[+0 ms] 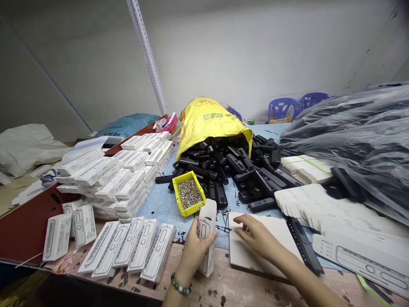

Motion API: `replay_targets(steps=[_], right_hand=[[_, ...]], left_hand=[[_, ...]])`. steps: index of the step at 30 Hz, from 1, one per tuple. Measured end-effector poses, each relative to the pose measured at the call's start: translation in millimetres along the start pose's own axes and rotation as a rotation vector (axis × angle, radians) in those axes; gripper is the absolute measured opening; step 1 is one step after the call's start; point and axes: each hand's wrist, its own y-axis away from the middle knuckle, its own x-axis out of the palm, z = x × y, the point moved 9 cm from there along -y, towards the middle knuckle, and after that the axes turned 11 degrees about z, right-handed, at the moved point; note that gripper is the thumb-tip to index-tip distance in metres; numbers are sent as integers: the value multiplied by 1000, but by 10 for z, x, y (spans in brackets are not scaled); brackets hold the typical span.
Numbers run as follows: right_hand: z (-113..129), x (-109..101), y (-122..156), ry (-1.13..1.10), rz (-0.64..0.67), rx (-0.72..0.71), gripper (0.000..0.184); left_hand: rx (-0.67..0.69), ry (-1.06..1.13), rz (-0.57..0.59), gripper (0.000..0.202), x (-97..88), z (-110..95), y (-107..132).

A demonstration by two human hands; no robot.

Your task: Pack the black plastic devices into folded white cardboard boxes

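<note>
My left hand [195,247] is closed round a narrow white printed box [207,232] that stands nearly upright with its top flap raised. Something dark shows just inside the mouth of the box. My right hand [254,232] hovers at or over a flat white board [271,260], fingers bent and apart, with nothing seen in them. Just beyond the box is a yellow tray [182,212] full of small metallic pieces. Behind that lies a heap of long black plastic parts [265,181], spilling from a yellow sack [214,121].
Stacked white boxes [128,183] fill the left side, with several more boxes [159,253] lying in a row nearer me. On the right are fanned flat white cartons [332,209] and grey plastic-wrapped bundles [358,123]. Purple chairs [284,106] stand by the back wall.
</note>
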Motion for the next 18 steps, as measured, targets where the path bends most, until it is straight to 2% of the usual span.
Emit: replay_targets(steps=[3, 5, 7, 11, 14, 18], right_hand=[[169, 213, -170, 266, -9, 7, 19], [243, 299, -299, 332, 0, 7, 13], [282, 278, -376, 336, 6, -9, 17], [363, -65, -316, 278, -25, -83, 22], [600, -316, -194, 305, -29, -234, 21], [885, -516, -81, 445, -76, -331, 25]], left_hand=[[-37, -104, -25, 71, -94, -12, 60], [-42, -200, -55, 75, -201, -45, 130], [-53, -305, -82, 76, -314, -70, 212], [-156, -433, -95, 76, -421, -17, 324], [-182, -477, -41, 74, -299, 4, 293], [-100, -515, -13, 76, -118, -54, 202]])
